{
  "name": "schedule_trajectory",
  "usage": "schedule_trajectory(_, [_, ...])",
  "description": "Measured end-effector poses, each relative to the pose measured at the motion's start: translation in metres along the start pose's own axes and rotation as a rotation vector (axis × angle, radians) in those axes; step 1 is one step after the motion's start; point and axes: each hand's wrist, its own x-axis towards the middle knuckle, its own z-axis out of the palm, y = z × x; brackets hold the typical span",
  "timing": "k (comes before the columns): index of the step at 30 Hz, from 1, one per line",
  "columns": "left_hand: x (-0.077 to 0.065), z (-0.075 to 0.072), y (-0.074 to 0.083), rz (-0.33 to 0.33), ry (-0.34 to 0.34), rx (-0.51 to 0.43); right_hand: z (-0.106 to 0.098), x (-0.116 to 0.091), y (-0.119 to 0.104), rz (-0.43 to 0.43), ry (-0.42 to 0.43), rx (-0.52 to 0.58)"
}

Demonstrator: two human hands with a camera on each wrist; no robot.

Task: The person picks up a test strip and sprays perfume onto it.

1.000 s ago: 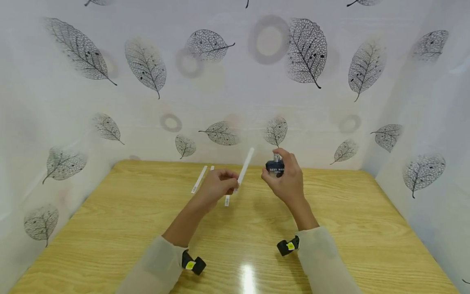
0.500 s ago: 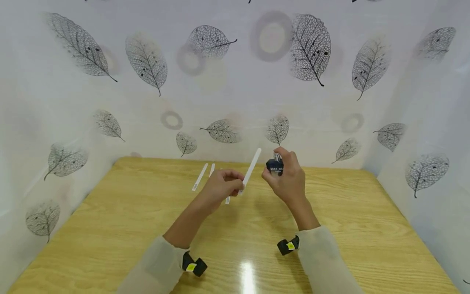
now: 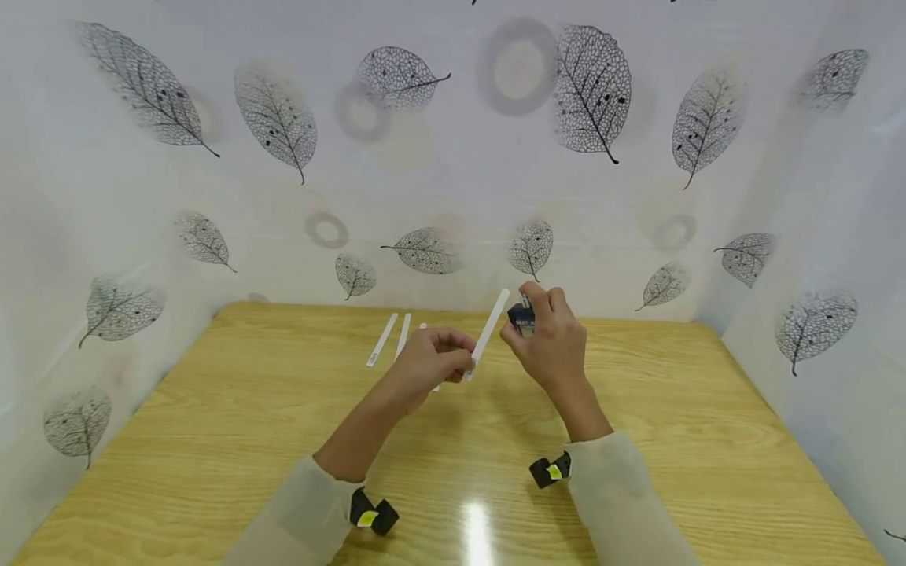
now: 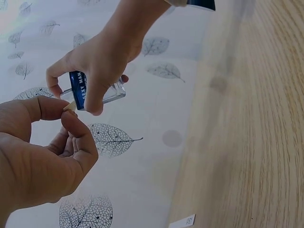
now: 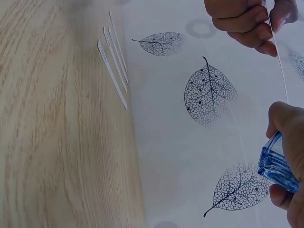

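Between thumb and fingers, my left hand (image 3: 433, 360) pinches the lower end of a white perfume test strip (image 3: 490, 330), which slants up to the right. My right hand (image 3: 554, 338) grips a dark blue and clear perfume bottle (image 3: 521, 316) lettered "SEXY MAN", index finger over its silver sprayer. The strip's upper end is close beside the sprayer; whether they touch I cannot tell. In the left wrist view the strip (image 4: 70, 106) shows only as a short piece at the fingertips. The right wrist view shows the bottle's blue glass (image 5: 278, 166), partly hidden by the hand.
Several more white strips (image 3: 382, 339) lie at the back of the wooden table (image 3: 283, 440), some partly behind the left hand. A pale leaf-printed sheet (image 3: 453, 157) rises behind the table and along both sides. Each wrist wears a small black camera (image 3: 373, 515).
The left hand has carried the strip rightward, bringing its upper end close to the bottle. The bottle has turned and tilted slightly toward the strip, still in the right hand.
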Motion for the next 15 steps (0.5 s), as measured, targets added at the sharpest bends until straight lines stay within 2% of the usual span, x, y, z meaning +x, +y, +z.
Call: schedule_trajectory(15, [-0.0004,-0.0005,-0.0004,-0.011,-0.006,-0.016,-0.0008,-0.0003,0.0008,-0.003,-0.044,-0.017])
